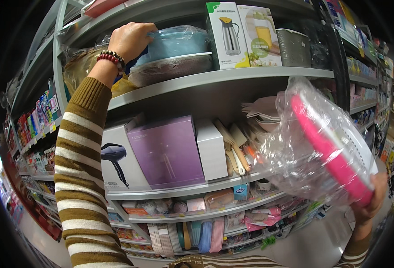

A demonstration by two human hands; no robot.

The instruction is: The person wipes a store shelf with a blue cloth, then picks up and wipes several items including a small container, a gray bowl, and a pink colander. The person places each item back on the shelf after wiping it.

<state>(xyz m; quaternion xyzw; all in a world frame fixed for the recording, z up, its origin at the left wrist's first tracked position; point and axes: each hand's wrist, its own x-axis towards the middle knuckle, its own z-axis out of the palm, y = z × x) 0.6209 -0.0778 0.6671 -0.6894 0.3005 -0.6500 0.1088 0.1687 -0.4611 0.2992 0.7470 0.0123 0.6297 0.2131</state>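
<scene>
My left hand [130, 42], with beaded bracelets at the wrist, is up at the upper shelf. Its fingers reach the left edge of a light-blue plastic basin [178, 42] wrapped in clear film; whether they grip it is hard to see. Under that basin lies a dark, film-wrapped bowl with a pale rim [173, 68]. Out to the right, my right hand [371, 197] grips the lower end of a pink and white plastic container [331, 147], held tilted in a loose clear plastic bag [284, 160].
Two oil-pot boxes [228, 37] and a grey bin [294, 48] share the upper shelf [223, 74]. Below stand a hair-dryer box [123, 160], a purple box [167, 150], a white box [212, 150], wooden utensils [233, 147] and pink bowls [267, 110]. A black upright [337, 57] stands at right.
</scene>
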